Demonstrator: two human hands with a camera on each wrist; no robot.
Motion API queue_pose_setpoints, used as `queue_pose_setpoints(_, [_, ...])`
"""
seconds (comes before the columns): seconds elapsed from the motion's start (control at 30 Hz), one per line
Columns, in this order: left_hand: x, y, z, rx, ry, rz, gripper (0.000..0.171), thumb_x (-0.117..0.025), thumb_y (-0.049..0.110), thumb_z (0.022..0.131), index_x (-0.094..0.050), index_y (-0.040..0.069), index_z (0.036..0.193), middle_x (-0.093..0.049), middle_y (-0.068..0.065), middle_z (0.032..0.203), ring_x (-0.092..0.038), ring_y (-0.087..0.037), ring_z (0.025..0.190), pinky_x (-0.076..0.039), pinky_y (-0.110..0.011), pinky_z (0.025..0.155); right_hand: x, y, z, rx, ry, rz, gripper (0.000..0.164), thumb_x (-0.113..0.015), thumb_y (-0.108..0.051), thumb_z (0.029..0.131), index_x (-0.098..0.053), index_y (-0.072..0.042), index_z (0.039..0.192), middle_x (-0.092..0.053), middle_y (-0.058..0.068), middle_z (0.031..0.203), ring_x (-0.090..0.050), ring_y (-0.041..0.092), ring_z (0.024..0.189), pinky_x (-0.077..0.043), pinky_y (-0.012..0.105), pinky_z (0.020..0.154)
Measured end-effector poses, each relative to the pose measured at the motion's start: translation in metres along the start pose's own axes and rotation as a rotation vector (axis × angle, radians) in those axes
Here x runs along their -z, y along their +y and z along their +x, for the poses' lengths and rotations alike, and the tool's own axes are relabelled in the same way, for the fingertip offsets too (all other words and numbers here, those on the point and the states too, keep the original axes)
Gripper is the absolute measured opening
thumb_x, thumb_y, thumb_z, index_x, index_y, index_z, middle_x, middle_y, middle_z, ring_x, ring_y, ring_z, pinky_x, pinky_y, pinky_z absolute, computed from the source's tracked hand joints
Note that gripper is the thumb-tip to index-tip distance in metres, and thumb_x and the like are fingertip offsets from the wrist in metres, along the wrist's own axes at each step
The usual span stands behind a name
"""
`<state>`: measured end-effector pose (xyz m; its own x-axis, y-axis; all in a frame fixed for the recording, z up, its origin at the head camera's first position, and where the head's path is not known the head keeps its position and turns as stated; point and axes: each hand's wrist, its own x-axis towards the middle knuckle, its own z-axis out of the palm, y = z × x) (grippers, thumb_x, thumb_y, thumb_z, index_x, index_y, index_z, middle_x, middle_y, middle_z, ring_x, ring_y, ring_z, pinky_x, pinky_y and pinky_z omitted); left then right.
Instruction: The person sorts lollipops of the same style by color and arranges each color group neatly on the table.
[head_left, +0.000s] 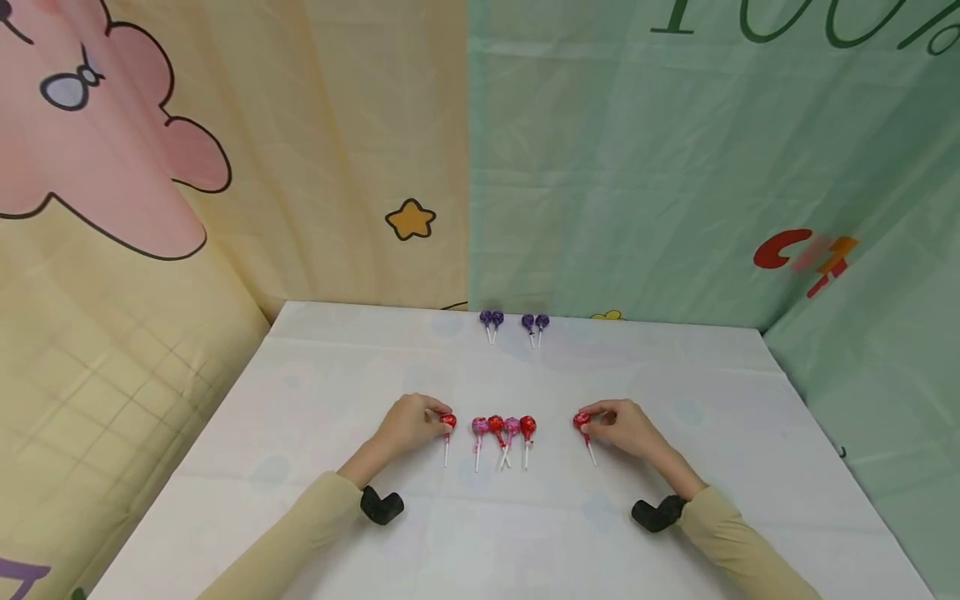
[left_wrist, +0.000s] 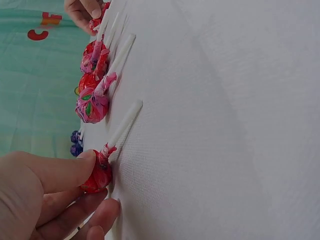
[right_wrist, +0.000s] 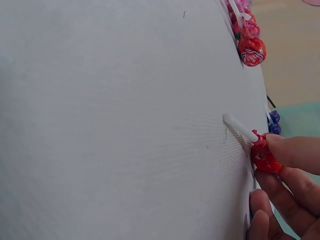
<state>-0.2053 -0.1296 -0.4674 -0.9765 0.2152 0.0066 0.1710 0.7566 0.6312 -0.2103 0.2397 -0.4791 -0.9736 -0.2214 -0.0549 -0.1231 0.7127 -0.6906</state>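
Note:
My left hand (head_left: 411,427) pinches the wrapped head of a red lollipop (left_wrist: 98,175) between thumb and fingers, its white stick pointing toward me. On the other side my right hand (head_left: 624,428) pinches another red lollipop (right_wrist: 266,154) by its head in the same way. Between the hands lies a row of lollipops: a pink lollipop (head_left: 480,426) at the left, a red lollipop (head_left: 496,424), a second pink lollipop (head_left: 512,426) and a red lollipop (head_left: 528,426) at the right. The sticks of the middle two cross.
Two pairs of purple lollipops, a left pair (head_left: 492,318) and a right pair (head_left: 536,322), lie at the far edge of the white table (head_left: 480,533). Printed curtains (head_left: 337,167) hang behind and beside it. Black wrist straps with mounts (head_left: 382,506) sit at both sleeves.

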Motion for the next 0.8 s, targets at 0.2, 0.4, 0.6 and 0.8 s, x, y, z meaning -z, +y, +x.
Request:
queue_pose_setpoints(0.2, [-0.003, -0.001, -0.003, -0.017, 0.031, 0.016, 0.019, -0.08, 0.017, 0.076, -0.077, 0.013, 0.095, -0.067, 0.004, 0.071, -0.05, -0.006, 0.057, -0.038, -0.022, 0.053, 0.001, -0.007, 0.001, 0.032, -0.008, -0.031, 0.027, -0.074, -0.016, 0.083, -0.072, -0.004, 0.106, -0.068, 0.006, 0.087, -0.049, 0.014, 0.068, -0.039, 0.025, 0.055])
queue_pose_setpoints(0.4, [-0.008, -0.001, -0.003, -0.034, 0.05, 0.03, 0.019, -0.08, 0.017, 0.077, -0.076, 0.012, 0.095, -0.071, 0.003, 0.08, -0.051, -0.005, 0.061, -0.039, -0.021, 0.055, 0.0, -0.015, -0.002, 0.019, 0.013, -0.061, 0.025, -0.075, -0.013, 0.08, -0.073, -0.003, 0.102, -0.071, 0.009, 0.09, -0.046, 0.013, 0.062, -0.037, 0.024, 0.052])
queue_pose_setpoints(0.6, [-0.009, 0.002, -0.003, -0.019, 0.066, 0.04, 0.02, -0.08, 0.016, 0.076, -0.076, 0.011, 0.095, -0.07, 0.003, 0.077, -0.051, -0.005, 0.061, -0.039, -0.021, 0.056, -0.004, -0.022, -0.001, 0.014, 0.034, -0.104, 0.023, -0.076, -0.013, 0.079, -0.074, -0.004, 0.1, -0.066, 0.003, 0.076, -0.045, 0.012, 0.06, -0.037, 0.024, 0.052])
queue_pose_setpoints(0.8, [-0.009, 0.006, -0.005, -0.018, 0.069, 0.041, 0.021, -0.079, 0.015, 0.077, -0.076, 0.01, 0.097, -0.069, 0.002, 0.075, -0.05, -0.007, 0.06, -0.039, -0.022, 0.057, -0.004, -0.027, 0.002, 0.006, 0.04, -0.137, 0.022, -0.077, -0.012, 0.077, -0.075, -0.004, 0.097, -0.068, 0.002, 0.076, -0.05, 0.013, 0.064, -0.041, 0.026, 0.056])
